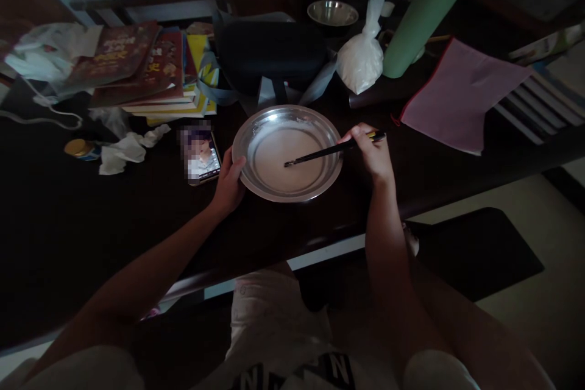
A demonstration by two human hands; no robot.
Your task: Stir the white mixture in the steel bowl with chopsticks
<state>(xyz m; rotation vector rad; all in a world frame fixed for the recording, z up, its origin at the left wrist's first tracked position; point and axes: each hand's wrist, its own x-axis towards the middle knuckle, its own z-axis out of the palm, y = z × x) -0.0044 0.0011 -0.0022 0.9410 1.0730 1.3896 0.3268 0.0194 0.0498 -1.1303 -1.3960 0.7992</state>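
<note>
A shallow steel bowl (256,128) with a whitish liquid in it sits on the dark table near the front edge. My left hand (228,183) grips the bowl's left rim. My right hand (372,152) is at the bowl's right side and holds dark chopsticks (320,153), whose tips reach into the liquid at the bowl's middle.
A phone (203,155) lies just left of the bowl, with crumpled tissue (125,151) and a small jar (80,148) further left. Behind are stacked books (150,70), a dark bag (269,52), a white plastic bag (363,55), a green roll (425,12), a pink cloth (461,94) and a second steel bowl (332,12).
</note>
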